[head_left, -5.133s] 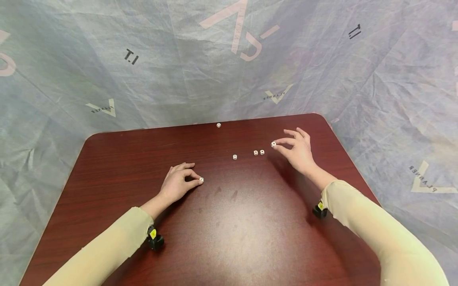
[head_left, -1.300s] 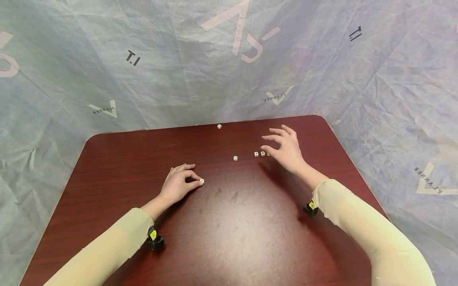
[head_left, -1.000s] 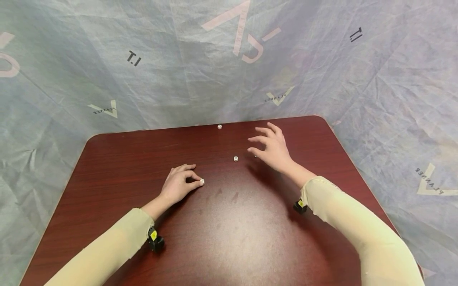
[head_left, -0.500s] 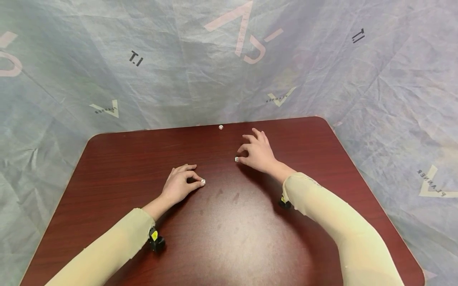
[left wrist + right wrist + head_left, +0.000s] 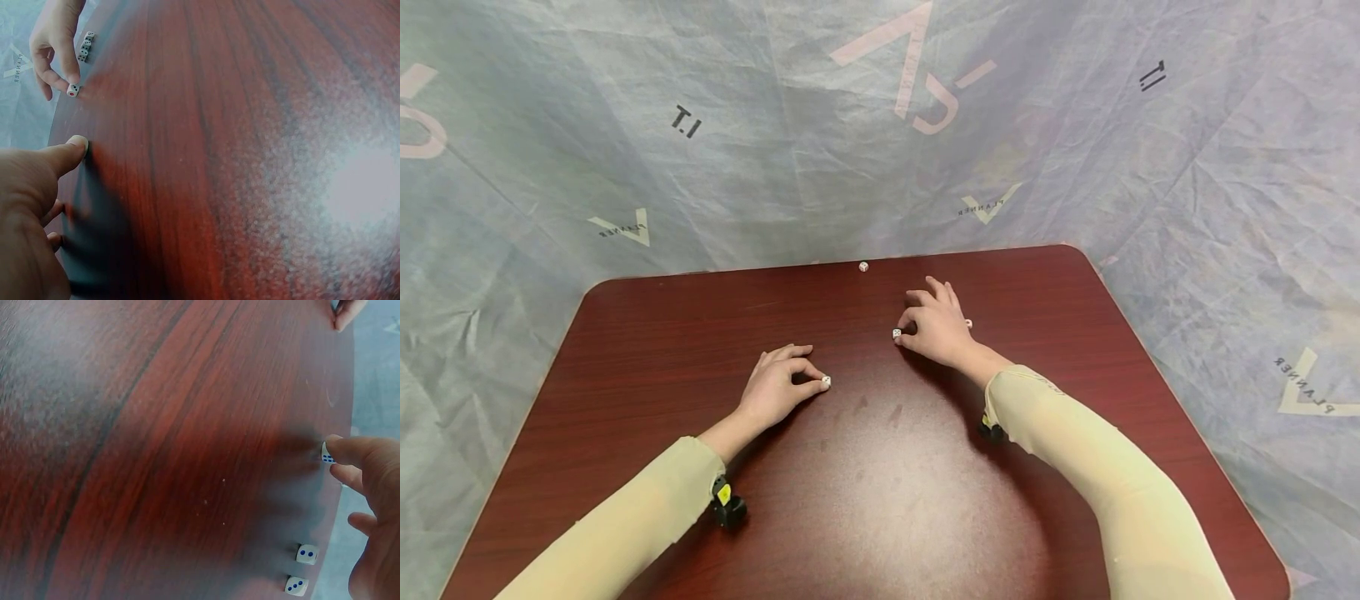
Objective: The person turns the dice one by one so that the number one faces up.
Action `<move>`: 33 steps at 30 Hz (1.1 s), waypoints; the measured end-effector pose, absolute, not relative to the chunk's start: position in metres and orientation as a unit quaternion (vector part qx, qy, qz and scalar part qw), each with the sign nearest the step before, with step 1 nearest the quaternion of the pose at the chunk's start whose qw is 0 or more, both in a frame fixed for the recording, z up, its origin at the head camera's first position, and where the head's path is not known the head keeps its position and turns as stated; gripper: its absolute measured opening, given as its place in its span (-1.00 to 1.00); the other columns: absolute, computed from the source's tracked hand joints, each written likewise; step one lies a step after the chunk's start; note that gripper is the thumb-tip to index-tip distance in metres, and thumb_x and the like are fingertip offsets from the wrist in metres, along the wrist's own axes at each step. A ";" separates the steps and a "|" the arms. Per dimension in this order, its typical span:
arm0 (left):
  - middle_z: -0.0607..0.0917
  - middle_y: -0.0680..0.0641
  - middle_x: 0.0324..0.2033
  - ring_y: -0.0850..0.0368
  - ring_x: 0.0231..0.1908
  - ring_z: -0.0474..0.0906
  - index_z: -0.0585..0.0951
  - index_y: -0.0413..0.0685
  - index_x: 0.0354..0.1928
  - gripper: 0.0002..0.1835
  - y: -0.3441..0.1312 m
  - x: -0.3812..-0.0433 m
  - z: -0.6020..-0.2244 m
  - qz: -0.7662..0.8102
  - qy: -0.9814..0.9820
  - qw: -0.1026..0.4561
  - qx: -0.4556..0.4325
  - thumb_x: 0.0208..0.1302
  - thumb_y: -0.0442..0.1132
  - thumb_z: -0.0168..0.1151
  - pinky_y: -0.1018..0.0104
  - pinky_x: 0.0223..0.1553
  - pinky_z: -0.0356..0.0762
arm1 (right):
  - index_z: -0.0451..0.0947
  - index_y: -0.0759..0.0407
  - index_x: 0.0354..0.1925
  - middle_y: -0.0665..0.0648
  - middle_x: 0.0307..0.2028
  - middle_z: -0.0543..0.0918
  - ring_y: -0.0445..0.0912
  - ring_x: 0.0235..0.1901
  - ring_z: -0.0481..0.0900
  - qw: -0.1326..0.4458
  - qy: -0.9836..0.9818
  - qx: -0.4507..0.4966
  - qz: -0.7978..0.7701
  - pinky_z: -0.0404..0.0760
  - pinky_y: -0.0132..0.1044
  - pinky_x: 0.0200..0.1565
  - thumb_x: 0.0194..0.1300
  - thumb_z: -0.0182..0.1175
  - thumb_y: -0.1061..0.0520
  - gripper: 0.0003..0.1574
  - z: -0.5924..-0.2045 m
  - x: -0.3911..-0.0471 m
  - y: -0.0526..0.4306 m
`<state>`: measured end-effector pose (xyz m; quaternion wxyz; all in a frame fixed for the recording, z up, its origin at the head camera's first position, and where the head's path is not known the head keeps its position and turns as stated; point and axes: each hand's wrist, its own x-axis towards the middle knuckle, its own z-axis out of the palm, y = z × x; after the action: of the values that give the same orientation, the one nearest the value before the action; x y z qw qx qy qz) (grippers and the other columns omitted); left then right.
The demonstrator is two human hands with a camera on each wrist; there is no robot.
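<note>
My left hand [image 5: 769, 390] pinches a small white die [image 5: 826, 382] between thumb and forefinger, low over the table. In the left wrist view the thumb almost wholly hides that die. Farther right, my right hand [image 5: 942, 329] has its thumb and forefinger on another white die [image 5: 897, 333], whose blue pips show on one face of the die [image 5: 327, 454] in the right wrist view. Behind the right hand is a short row of dice [image 5: 86, 47], mostly hidden from the head view except one end die [image 5: 968, 323].
One more die [image 5: 863, 267] lies at the far edge of the dark red wooden table [image 5: 685, 333]. Grey printed cloth [image 5: 820, 167] hangs close behind and beside the table. Each wrist carries a small black camera [image 5: 727, 504].
My right hand set its earlier die at the row's right end and let go. It then moved left and took hold of the separate die. My left hand stayed with its die.
</note>
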<state>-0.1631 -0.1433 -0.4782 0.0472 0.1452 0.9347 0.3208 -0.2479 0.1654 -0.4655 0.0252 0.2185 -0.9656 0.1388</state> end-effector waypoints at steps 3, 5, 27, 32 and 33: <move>0.50 -0.12 0.38 -0.22 0.49 0.17 0.82 0.27 -0.25 -0.93 -0.143 -0.163 -0.479 0.322 0.935 0.046 0.145 0.24 -0.03 0.50 -0.28 0.50 -0.20 | 0.80 -0.09 -0.28 0.17 0.37 0.48 0.23 0.56 -0.10 0.026 -0.966 0.218 0.137 -0.22 0.27 0.50 0.19 0.49 -0.15 -0.78 -0.466 -0.247 0.165; 0.50 -0.12 0.38 -0.22 0.49 0.17 0.82 0.27 -0.25 -0.93 -0.143 -0.163 -0.479 0.321 0.935 0.046 0.146 0.25 -0.03 0.50 -0.28 0.50 -0.20 | 0.81 -0.09 -0.28 0.17 0.37 0.47 0.23 0.56 -0.11 0.026 -0.967 0.217 0.134 -0.23 0.26 0.51 0.22 0.47 -0.13 -0.80 -0.466 -0.247 0.164; 0.50 -0.13 0.38 -0.23 0.49 0.17 0.82 0.24 -0.25 -0.92 -0.143 -0.162 -0.479 0.326 0.933 0.045 0.148 0.25 -0.04 0.50 -0.30 0.50 -0.21 | 0.80 -0.14 -0.34 0.13 0.38 0.48 0.19 0.56 -0.08 0.095 -0.948 0.246 0.179 -0.33 0.09 0.53 0.22 0.44 -0.11 -0.88 -0.420 -0.227 0.183; 0.50 -0.14 0.38 -0.22 0.49 0.18 0.82 0.24 -0.25 -0.93 -0.144 -0.163 -0.479 0.326 0.933 0.044 0.147 0.25 -0.04 0.50 -0.31 0.50 -0.21 | 0.79 -0.13 -0.35 0.13 0.37 0.49 0.17 0.56 -0.06 0.109 -0.943 0.255 0.184 -0.28 0.12 0.53 0.21 0.45 -0.10 -0.88 -0.410 -0.214 0.191; 0.50 -0.14 0.38 -0.22 0.49 0.18 0.82 0.24 -0.25 -0.93 -0.144 -0.163 -0.479 0.326 0.933 0.044 0.147 0.25 -0.04 0.50 -0.31 0.50 -0.21 | 0.79 -0.13 -0.36 0.13 0.36 0.50 0.18 0.56 -0.05 0.110 -0.943 0.255 0.184 -0.27 0.12 0.53 0.20 0.45 -0.09 -0.89 -0.409 -0.211 0.193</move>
<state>-0.1629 -0.1436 -0.4790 0.0442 0.1475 0.9327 0.3261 -0.2110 0.1926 -0.4086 0.1099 0.2552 -0.9428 0.1844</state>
